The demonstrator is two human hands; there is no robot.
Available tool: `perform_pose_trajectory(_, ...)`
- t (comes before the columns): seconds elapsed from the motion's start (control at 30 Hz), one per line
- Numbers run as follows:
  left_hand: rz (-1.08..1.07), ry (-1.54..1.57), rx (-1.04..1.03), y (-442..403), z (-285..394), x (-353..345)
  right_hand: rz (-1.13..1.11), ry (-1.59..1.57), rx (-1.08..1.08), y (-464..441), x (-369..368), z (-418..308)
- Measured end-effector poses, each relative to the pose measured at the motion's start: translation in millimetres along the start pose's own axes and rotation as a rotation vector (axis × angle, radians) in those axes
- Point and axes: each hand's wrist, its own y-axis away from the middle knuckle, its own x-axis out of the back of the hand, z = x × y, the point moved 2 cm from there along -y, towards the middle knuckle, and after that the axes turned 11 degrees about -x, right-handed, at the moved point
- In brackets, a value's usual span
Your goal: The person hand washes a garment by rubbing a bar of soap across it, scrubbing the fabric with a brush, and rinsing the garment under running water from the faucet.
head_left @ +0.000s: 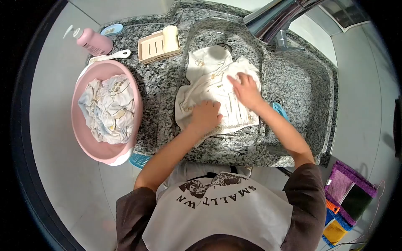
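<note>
A wet white garment with small printed patterns (222, 83) lies spread in the left basin of the granite sink (161, 92). My left hand (206, 116) rests on its lower part, with the fingers curled on the cloth; whether they grip it is hard to see. On the upper right part of the garment lies my right hand (247, 90), its fingers spread apart. The cloth is wrinkled between the two hands.
At the left, a pink basin (77, 121) holds crumpled light clothes (111, 111). Behind it are a pink pump bottle (95, 42), a white brush (111, 55) and a soap dish (150, 48) with soap. A chrome faucet (272, 21) overhangs the back; the right basin (297, 83) holds a blue item (280, 111).
</note>
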Motion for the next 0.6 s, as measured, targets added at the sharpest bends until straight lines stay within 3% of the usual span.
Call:
perform_pose_trajectory(0.1,-0.074,0.015,-0.04,-1.2,-9.1,-12.0,0.189,0.025,-0.034,-23.3,-5.7,33.2)
perform_pose_trajectory(0.2,-0.146,-0.14,-0.072,5.7,-25.3,-14.0,0.117,0.037,-0.093,-53.0,-9.1,42.1)
perform_pose_trajectory(0.27,-0.123,-0.187,-0.007,18.6,-31.0,3.4,0.201,0.024,-0.095,-66.1,3.4,40.0)
perform_pose_trajectory(0.33,-0.1,-0.231,0.059,22.4,-35.2,22.8,-0.418,-1.187,-0.768,-75.5,21.8,38.7)
perform_pose_trajectory(0.37,-0.27,-0.186,0.086,19.2,-39.7,28.1,-0.294,-1.583,-0.731,-71.8,20.5,39.2)
perform_pose_trajectory(0.4,-0.437,-0.139,0.113,16.4,-43.0,31.5,-0.296,-1.58,-0.728,-67.5,27.2,38.7)
perform_pose_trajectory(0.43,-0.433,-0.137,0.115,14.3,-43.4,35.6,-0.422,-1.743,-0.758,-61.9,33.7,37.2)
perform_pose_trajectory(0.5,0.083,0.071,0.032,8.8,-41.8,50.6,-0.565,-1.965,-0.766,-53.7,37.9,31.3)
perform_pose_trajectory(0.57,0.329,0.224,0.059,-11.1,-42.4,60.9,-0.617,-1.986,-0.728,-44.2,50.1,16.7)
perform_pose_trajectory(0.6,0.333,0.221,0.06,-25.0,-46.5,61.1,-0.669,-2.009,-0.693,-40.6,55.1,10.4)
